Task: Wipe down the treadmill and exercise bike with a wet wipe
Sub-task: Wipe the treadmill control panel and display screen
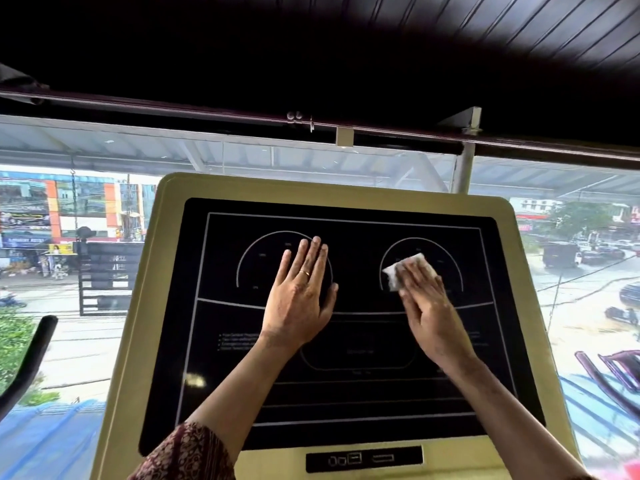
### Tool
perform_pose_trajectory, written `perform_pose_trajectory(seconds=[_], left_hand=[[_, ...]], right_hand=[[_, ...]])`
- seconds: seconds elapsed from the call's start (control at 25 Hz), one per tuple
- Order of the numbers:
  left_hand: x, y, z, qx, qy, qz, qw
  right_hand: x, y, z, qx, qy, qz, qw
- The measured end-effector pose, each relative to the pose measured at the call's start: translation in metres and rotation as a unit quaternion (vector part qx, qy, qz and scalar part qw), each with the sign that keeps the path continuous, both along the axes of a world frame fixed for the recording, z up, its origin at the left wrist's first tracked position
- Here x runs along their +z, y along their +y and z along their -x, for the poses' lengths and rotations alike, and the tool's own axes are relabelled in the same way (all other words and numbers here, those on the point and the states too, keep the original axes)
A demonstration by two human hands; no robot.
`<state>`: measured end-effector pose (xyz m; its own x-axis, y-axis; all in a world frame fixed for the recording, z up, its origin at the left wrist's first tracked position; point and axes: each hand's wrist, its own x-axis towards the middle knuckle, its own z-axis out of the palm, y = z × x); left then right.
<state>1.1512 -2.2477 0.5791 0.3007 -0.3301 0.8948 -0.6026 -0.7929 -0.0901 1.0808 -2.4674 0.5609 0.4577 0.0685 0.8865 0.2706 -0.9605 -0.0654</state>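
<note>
On the glossy black display panel (346,393) of the cream-framed treadmill console (152,306), the left hand (299,296) lies flat over the panel's left dial outline, fingers straight and slightly spread, with a thin gold ring (304,273) on one finger. Over the panel's right dial outline, the right hand (427,306) presses a small crumpled white wet wipe (391,273) against the glass with fingers that look straight and together, though whether the thumb tucks under it is unclear. Left of the console rises a curved black handlebar (31,358), and at the panel's lower left corner a dark patterned sleeve (187,452) covers the left forearm.
</note>
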Motion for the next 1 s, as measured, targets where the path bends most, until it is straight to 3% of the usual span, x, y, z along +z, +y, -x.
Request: perform_pose_trajectory(seconds=[0.08, 0.2, 0.28, 0.44, 0.56, 0.6, 0.68, 0.76, 0.88, 1.0], left_hand=[[-0.002, 0.000, -0.001, 0.006, -0.007, -0.004, 1.000], [-0.002, 0.000, -0.001, 0.008, -0.004, -0.001, 1.000], [-0.002, 0.000, 0.000, 0.006, -0.005, -0.003, 1.000], [-0.002, 0.002, 0.002, 0.009, -0.007, -0.003, 1.000], [-0.002, 0.000, 0.002, 0.019, -0.010, 0.003, 1.000], [-0.003, 0.000, 0.002, 0.023, -0.010, 0.003, 1.000], [-0.003, 0.001, 0.002, 0.028, -0.010, -0.001, 1.000], [-0.002, 0.000, 0.002, 0.028, -0.010, -0.005, 1.000], [-0.002, 0.001, 0.005, 0.033, 0.002, -0.005, 0.999], [-0.001, 0.002, 0.005, 0.023, 0.003, -0.005, 1.000]], right_hand=[[-0.010, 0.011, 0.000, 0.003, 0.005, -0.058, 0.998], [-0.017, 0.040, -0.005, 0.072, 0.038, 0.052, 0.995], [0.017, 0.040, -0.025, 0.086, 0.046, 0.102, 0.990], [0.077, 0.012, -0.054, 0.018, 0.021, -0.006, 1.000], [0.040, 0.015, -0.036, -0.002, -0.036, -0.130, 0.991], [0.021, 0.031, -0.027, 0.010, -0.033, -0.130, 0.991], [0.005, 0.052, -0.024, 0.056, 0.007, -0.025, 0.998], [0.036, 0.052, -0.037, 0.090, 0.042, 0.049, 0.994], [0.083, 0.037, -0.048, 0.041, 0.098, -0.007, 0.994], [0.054, 0.039, -0.038, -0.045, 0.013, -0.073, 0.996]])
